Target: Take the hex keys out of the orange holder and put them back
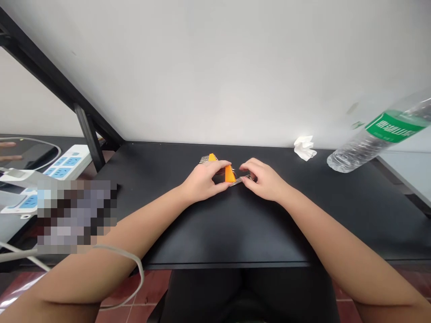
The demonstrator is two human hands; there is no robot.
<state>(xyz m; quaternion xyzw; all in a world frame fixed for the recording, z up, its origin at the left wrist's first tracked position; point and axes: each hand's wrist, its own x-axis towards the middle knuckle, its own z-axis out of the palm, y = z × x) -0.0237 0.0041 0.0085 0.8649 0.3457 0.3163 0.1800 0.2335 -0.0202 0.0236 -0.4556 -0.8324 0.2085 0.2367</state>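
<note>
Cable was nearest me, looping past the left forearm at lower left; I marked it as a snag risk. Beyond the front edge of the black table, the left hand had the orange holder gripped, thumb on the near side and fingers over the far side. Right hand was just beside it, fingers curled at the thin silver pieces; couldn't tell whether it pinched them or only touched.

Holder sat mid-table between the hands. Couldn't confirm whether it rested on the surface or was lifted. I judged it light and stiff, probably smooth plastic; best hold, its broad orange end faces. The thin pieces looked springy or easily bent, and slippery; I'd pinch them near the holder, not at the tips. Left fingers hid the middle, blocking my view.

Off to the left: power strip, with a frame post beside it and what looked like someone else's fingers at the image edge. Farther back right: crumpled tissue and clear bottle, both well apart from the hands, near the wall.
</note>
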